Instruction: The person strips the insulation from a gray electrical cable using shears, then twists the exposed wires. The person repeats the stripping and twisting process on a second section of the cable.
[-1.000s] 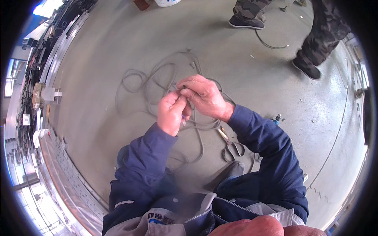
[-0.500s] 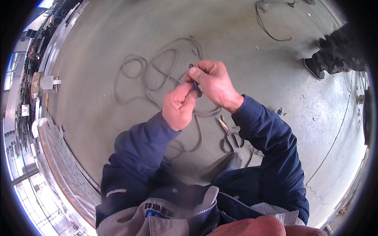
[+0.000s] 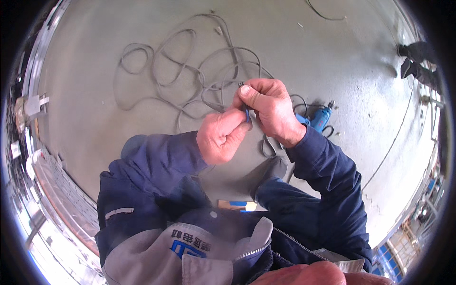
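Both my hands meet over the floor, fingertips pinched together. Between them runs a short blue wire (image 3: 247, 115), with a small dark end piece (image 3: 241, 84) poking out past my right thumb; its exact kind is too small to make out. My left hand (image 3: 219, 137) grips the lower part of the wire. Higher up, my right hand (image 3: 271, 108) pinches the dark piece between thumb and forefinger. Beneath and beyond them a long grey cable (image 3: 155, 71) lies in loose loops. Scissors (image 3: 269, 148) lie under my right wrist, only partly showing.
A blue power drill (image 3: 322, 118) rests on the floor right of my right wrist. My shoe (image 3: 275, 170) is below the scissors. Another person's shoes (image 3: 406, 68) stand at the far right. Another dark cable (image 3: 325, 17) lies at the top; stacked material (image 3: 61, 190) lines the left side.
The view has shifted, bringing the blue drill out beside my right wrist and covering more of the scissors. My hands keep their pinch on the wire and dark piece. The other person's feet appear farther off.
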The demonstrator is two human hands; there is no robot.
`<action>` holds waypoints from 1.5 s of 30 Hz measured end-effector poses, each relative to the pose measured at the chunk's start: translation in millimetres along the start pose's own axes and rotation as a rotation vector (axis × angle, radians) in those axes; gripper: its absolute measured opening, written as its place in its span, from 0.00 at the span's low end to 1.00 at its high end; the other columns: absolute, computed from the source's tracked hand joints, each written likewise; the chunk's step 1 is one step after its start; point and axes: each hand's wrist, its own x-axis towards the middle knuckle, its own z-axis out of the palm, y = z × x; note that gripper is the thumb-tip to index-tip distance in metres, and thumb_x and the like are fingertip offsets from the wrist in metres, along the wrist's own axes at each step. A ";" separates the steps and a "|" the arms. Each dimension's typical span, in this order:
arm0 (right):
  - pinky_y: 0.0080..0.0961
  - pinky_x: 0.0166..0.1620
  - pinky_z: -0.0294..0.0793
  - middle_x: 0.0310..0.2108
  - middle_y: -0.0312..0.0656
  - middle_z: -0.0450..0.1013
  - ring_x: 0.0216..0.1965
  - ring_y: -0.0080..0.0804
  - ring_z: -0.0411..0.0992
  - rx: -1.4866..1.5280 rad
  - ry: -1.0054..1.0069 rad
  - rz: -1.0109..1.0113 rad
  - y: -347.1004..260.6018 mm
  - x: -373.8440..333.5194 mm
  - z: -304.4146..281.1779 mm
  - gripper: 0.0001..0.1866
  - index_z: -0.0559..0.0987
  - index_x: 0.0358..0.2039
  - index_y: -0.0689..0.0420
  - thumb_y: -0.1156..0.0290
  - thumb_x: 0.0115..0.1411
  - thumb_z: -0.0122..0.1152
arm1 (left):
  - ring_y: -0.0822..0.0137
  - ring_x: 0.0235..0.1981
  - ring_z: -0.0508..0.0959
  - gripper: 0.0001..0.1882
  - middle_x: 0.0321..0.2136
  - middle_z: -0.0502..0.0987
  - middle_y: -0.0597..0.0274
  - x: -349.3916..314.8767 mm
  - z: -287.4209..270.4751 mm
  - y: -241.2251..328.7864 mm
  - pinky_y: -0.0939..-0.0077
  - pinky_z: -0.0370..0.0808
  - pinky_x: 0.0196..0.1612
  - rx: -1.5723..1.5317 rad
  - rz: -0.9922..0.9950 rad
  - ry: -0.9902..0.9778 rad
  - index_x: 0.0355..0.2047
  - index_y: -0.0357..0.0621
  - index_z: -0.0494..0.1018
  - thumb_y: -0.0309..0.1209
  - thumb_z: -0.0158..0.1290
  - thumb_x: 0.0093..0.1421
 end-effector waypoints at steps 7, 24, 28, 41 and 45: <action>0.26 0.37 0.74 0.29 0.40 0.79 0.31 0.24 0.73 -0.198 0.144 -0.177 -8.3 -14.8 -30.3 0.14 0.81 0.33 0.68 0.68 0.68 0.57 | 0.70 0.21 0.71 0.04 0.22 0.70 0.58 30.9 7.5 -19.2 0.74 0.69 0.27 -0.100 -0.126 -0.095 0.35 0.36 0.71 0.23 0.48 0.69; 0.19 0.35 0.72 0.30 0.32 0.77 0.31 0.17 0.70 0.108 0.347 -0.322 37.0 -113.2 -92.2 0.11 0.84 0.40 0.63 0.68 0.67 0.61 | 0.69 0.28 0.78 0.10 0.33 0.80 0.58 45.1 108.3 -23.2 0.77 0.74 0.33 -0.144 -0.062 -0.094 0.45 0.35 0.76 0.20 0.56 0.63; 0.27 0.36 0.78 0.35 0.42 0.79 0.35 0.27 0.77 -0.319 0.633 -0.418 53.2 -127.3 -99.1 0.14 0.81 0.42 0.63 0.65 0.63 0.64 | 0.83 0.24 0.69 0.06 0.27 0.76 0.71 45.5 129.8 -43.6 0.85 0.64 0.26 -0.023 -0.249 -0.146 0.42 0.37 0.78 0.23 0.53 0.68; 0.48 0.30 0.72 0.26 0.50 0.73 0.28 0.56 0.74 -1.025 0.672 -0.471 59.7 -172.7 -98.0 0.12 0.73 0.30 0.61 0.65 0.62 0.58 | 0.77 0.26 0.69 0.12 0.28 0.75 0.69 42.9 168.2 -25.7 0.79 0.68 0.29 -0.125 0.077 -0.186 0.42 0.35 0.76 0.33 0.50 0.72; 0.49 0.30 0.72 0.24 0.51 0.74 0.27 0.56 0.75 -1.011 0.636 -0.520 64.8 -166.2 -92.3 0.13 0.74 0.28 0.60 0.63 0.63 0.57 | 0.77 0.23 0.63 0.15 0.19 0.67 0.72 46.2 160.9 -29.1 0.73 0.62 0.24 0.047 0.020 -0.126 0.26 0.36 0.69 0.31 0.49 0.70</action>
